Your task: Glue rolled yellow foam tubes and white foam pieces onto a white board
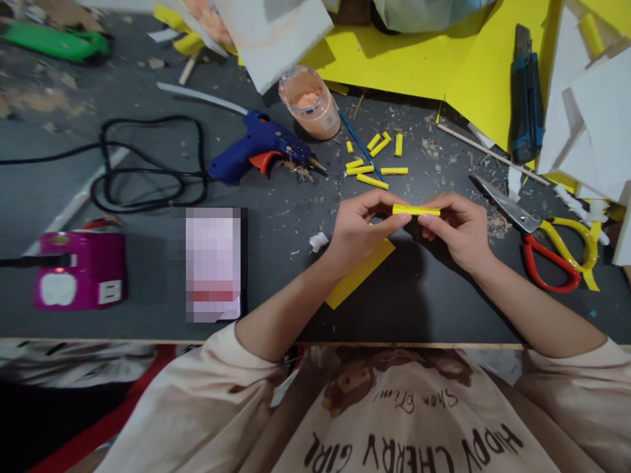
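Note:
Between both hands is a small rolled tube of yellow paper [417, 210], held level above the dark table. My left hand [362, 223] pinches its left end with thumb and fingers. At its right end, my right hand [458, 226] grips it the same way. Below my left hand lies a flat yellow paper strip [362, 279], partly hidden by the hand and wrist. Just beyond the hands, several short yellow paper rolls [372, 179] are scattered around a thin blue stick [352, 131].
Scissors [527, 223] with red and yellow handles lie right, below a utility knife [526, 98]. A blue glue gun [266, 148] and an open jar [315, 108] stand beyond my left hand. Further left are a black cord [203, 157], a phone [213, 263] and a purple box [81, 269].

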Tool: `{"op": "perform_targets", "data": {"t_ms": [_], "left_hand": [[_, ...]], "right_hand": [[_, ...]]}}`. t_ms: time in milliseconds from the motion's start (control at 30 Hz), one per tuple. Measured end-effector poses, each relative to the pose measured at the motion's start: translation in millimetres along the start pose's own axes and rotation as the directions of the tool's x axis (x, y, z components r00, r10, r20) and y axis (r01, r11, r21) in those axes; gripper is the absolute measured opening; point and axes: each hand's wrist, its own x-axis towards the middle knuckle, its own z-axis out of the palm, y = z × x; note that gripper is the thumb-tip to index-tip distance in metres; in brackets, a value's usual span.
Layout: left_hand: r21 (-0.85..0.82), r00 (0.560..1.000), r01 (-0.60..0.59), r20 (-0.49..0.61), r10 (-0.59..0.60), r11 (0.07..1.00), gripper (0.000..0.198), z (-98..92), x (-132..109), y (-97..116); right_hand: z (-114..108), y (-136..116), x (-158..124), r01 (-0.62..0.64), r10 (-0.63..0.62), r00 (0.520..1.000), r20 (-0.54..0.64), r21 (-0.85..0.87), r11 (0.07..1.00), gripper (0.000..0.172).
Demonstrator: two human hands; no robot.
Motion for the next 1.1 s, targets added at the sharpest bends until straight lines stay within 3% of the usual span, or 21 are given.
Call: {"op": "perform_targets", "data": {"t_ms": [433,733,1100], "left_hand": [[0.080,0.999,-0.053,-0.005,0.054,0.995,0.014,-2.9,0.3,0.3],[0.088,0.988,-0.149,-0.015,0.151,0.985,0.011,-2.9,-0.3,-1.1],[0.064,0.987,-0.159,0.019,0.158,0.985,0.015,-2.7,-0.9,-3.8]], "right_hand": [[-2.0,4.9,-1.2,0.053,-0.056,0.998,0.041,0.054,0.997,0.012],[-1.1,4.1,0.2,0.013,-0.017,0.997,0.082,0.052,0.999,0.027],[-1.1,4.6,-0.5,0.056,-0.061,0.995,0.073,0.064,0.996,0.019]]}}
